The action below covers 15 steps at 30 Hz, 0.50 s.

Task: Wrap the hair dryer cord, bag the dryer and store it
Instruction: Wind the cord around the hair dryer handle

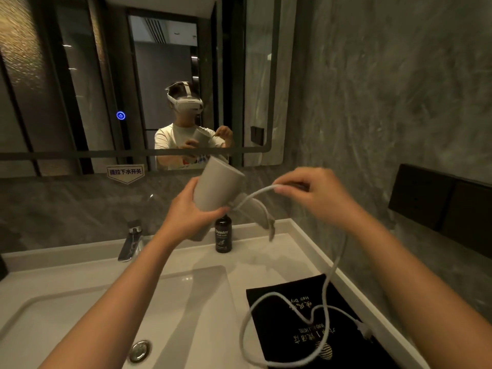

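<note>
My left hand (187,209) grips the barrel of a beige hair dryer (218,186), held above the counter with its handle (259,215) pointing down to the right. My right hand (314,194) pinches the white cord (334,265) just right of the dryer, where a loop runs around the handle's top. The cord hangs down from that hand and lies in loose curves on a black drawstring bag (306,339) with gold lettering, flat on the counter at the right. The plug (363,330) rests on the bag.
A white sink basin (80,310) with a chrome drain (138,351) and tap (130,245) fills the lower left. A dark pump bottle (223,237) stands right under the dryer. A mirror (80,75) covers the wall ahead, and black wall switches (439,201) are mounted at the right.
</note>
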### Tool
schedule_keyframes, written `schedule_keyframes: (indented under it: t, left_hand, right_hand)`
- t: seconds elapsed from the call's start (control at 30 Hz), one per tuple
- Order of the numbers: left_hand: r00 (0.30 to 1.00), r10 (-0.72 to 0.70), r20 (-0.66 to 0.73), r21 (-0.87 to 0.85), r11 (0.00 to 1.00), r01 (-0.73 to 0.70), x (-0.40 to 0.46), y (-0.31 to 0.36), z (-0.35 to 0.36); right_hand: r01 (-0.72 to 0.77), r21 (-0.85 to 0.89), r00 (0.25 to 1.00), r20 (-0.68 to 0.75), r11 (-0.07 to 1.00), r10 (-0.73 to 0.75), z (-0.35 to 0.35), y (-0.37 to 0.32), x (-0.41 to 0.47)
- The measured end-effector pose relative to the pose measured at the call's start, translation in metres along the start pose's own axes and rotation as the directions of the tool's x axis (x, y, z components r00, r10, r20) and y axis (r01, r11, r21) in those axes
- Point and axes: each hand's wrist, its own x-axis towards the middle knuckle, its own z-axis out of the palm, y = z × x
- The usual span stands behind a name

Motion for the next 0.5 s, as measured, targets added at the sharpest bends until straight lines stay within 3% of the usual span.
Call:
schedule_keyframes:
  t: [0.1, 0.3, 0.4, 0.47, 0.5]
  left_hand:
    - [0.981, -0.001, 0.194, -0.058, 0.998, 0.012, -0.009, 0.004, -0.012]
    - [0.924, -0.002, 0.382, -0.324, 0.936, 0.135, -0.020, 0.017, -0.029]
    - [0.937, 0.008, 0.349, -0.513, 0.839, 0.184, -0.019, 0.027, -0.021]
    - [0.965, -0.020, 0.260, -0.609, 0.772, 0.180, -0.018, 0.038, -0.012]
    - [0.977, -0.043, 0.207, -0.639, 0.751, 0.168, -0.015, 0.042, -0.008]
  right_hand:
    - [0.037, 0.027, 0.998, -0.057, 0.999, -0.035, -0.011, 0.006, 0.017]
    - [-0.016, 0.188, 0.997, -0.071, 0.982, 0.030, 0.003, 0.025, 0.033]
    - [-0.091, 0.354, 0.994, -0.019, 0.931, 0.104, 0.027, 0.024, 0.031]
    - [-0.061, 0.556, 0.998, 0.007, 0.829, 0.069, 0.047, 0.026, 0.023]
    - [-0.038, 0.557, 0.997, -0.029, 0.830, 0.066, 0.056, 0.027, 0.020]
